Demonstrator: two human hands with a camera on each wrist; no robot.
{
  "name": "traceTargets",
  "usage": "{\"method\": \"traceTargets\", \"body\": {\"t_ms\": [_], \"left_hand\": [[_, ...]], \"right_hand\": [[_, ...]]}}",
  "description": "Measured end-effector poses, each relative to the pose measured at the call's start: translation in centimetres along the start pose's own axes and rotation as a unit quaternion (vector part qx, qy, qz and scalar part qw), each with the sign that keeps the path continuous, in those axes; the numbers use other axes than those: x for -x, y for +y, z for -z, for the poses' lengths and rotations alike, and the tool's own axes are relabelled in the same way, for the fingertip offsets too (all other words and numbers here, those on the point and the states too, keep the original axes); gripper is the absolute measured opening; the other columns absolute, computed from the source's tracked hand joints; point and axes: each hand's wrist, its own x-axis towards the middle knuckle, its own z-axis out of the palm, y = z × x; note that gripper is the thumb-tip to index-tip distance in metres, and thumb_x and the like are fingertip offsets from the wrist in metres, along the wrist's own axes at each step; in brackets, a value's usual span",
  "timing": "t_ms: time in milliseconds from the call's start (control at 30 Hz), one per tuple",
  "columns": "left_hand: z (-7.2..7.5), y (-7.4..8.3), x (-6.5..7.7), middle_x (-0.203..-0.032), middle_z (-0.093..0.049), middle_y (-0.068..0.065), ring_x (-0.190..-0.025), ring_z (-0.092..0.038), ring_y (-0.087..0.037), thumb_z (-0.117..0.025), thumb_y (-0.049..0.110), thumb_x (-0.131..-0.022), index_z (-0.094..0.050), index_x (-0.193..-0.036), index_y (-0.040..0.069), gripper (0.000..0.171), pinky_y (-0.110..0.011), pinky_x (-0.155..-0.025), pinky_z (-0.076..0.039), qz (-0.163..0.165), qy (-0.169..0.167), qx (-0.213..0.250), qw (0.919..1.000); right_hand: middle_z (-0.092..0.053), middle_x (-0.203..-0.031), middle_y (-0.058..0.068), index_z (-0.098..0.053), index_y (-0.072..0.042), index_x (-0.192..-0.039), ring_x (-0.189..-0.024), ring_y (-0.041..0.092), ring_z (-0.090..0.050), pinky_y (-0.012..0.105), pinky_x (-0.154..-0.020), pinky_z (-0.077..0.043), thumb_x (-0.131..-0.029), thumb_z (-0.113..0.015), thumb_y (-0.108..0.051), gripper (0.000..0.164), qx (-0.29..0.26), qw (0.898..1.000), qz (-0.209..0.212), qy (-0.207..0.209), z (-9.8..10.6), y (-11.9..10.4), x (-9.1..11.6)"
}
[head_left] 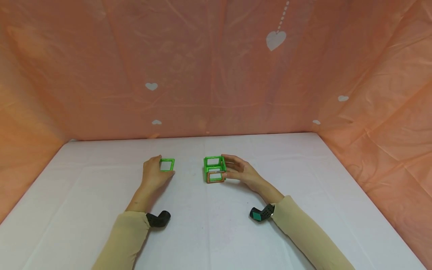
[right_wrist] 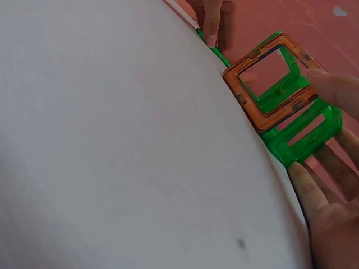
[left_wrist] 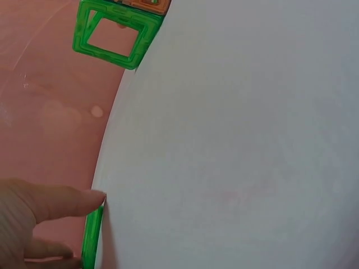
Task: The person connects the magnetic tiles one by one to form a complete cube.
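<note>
My left hand [head_left: 153, 175] pinches a green square magnetic tile [head_left: 167, 160] by its sides, thumb at the near edge and fingers at the far edge. In the left wrist view the tile [left_wrist: 92, 238] shows edge-on, low over the white surface. To the right, my right hand [head_left: 245, 174] holds an open cube of square magnetic tiles [head_left: 205, 169] from its right side. Most of its tiles are green; the near one is an orange tile [head_left: 216, 181]. In the right wrist view the thumb touches the orange tile [right_wrist: 242, 101], while other fingers lie along the green side [right_wrist: 303, 150].
A white cloth [head_left: 206, 225] covers the table under both hands. Orange curtains [head_left: 202, 67] with white hearts stand behind and at the sides. A black wrist camera [head_left: 158, 219] sits on the left wrist, and another camera [head_left: 261, 213] on the right.
</note>
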Motion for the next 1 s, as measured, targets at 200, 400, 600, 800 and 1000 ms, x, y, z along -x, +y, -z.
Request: {"method": "traceTargets", "body": {"t_ms": [200, 400, 600, 800, 1000], "left_hand": [[0.1, -0.4, 0.1, -0.13, -0.04, -0.039, -0.121, -0.034, -0.053, -0.071, 0.017, -0.08, -0.042, -0.131, -0.02, 0.07, -0.056, -0.097, -0.035, 0.003, 0.007, -0.011, 0.9999], [0.2, -0.5, 0.1, -0.129, -0.04, -0.036, -0.119, -0.036, -0.05, -0.074, 0.021, -0.08, -0.046, -0.13, -0.018, 0.069, -0.054, -0.095, -0.037, 0.006, 0.003, -0.014, 0.9999], [0.1, -0.3, 0.3, -0.129, -0.039, -0.036, -0.116, -0.038, -0.047, -0.074, 0.021, -0.079, -0.046, -0.13, -0.018, 0.07, -0.053, -0.092, -0.039, 0.014, 0.0, 0.006, 0.9999], [-0.4, 0.2, 0.4, -0.13, -0.038, -0.034, -0.114, -0.042, -0.044, -0.075, 0.021, -0.079, -0.044, -0.132, -0.017, 0.071, -0.053, -0.094, -0.04, 0.017, 0.0, 0.046, 0.9988], [-0.9, 0.9, 0.5, -0.127, -0.041, -0.033, -0.115, -0.044, -0.045, -0.076, 0.018, -0.077, -0.045, -0.13, -0.018, 0.071, -0.053, -0.097, -0.04, -0.002, 0.015, 0.067, 0.9976]], "right_hand": [[-0.039, -0.149, 0.016, -0.039, -0.006, -0.145, -0.136, 0.034, -0.039, 0.03, -0.1, -0.044, -0.084, -0.07, -0.005, 0.068, 0.004, 1.0, 0.003, -0.001, 0.1, 0.1, 0.0], [-0.039, -0.149, 0.016, -0.039, -0.005, -0.145, -0.136, 0.035, -0.039, 0.029, -0.099, -0.045, -0.084, -0.07, -0.005, 0.068, 0.002, 1.0, 0.003, 0.0, 0.1, 0.1, 0.0], [-0.038, -0.149, 0.016, -0.038, -0.005, -0.145, -0.137, 0.035, -0.038, 0.031, -0.101, -0.044, -0.085, -0.07, -0.006, 0.068, 0.004, 1.0, 0.008, -0.004, 0.0, 0.0, 0.1], [-0.038, -0.149, 0.016, -0.038, -0.006, -0.145, -0.136, 0.035, -0.038, 0.031, -0.1, -0.044, -0.085, -0.07, -0.007, 0.068, 0.003, 1.0, 0.006, -0.004, 0.1, 0.0, 0.2], [-0.039, -0.149, 0.017, -0.039, -0.004, -0.144, -0.136, 0.036, -0.038, 0.027, -0.096, -0.046, -0.085, -0.069, -0.003, 0.067, 0.006, 1.0, 0.016, 0.002, -0.1, 0.0, 0.1]]}}
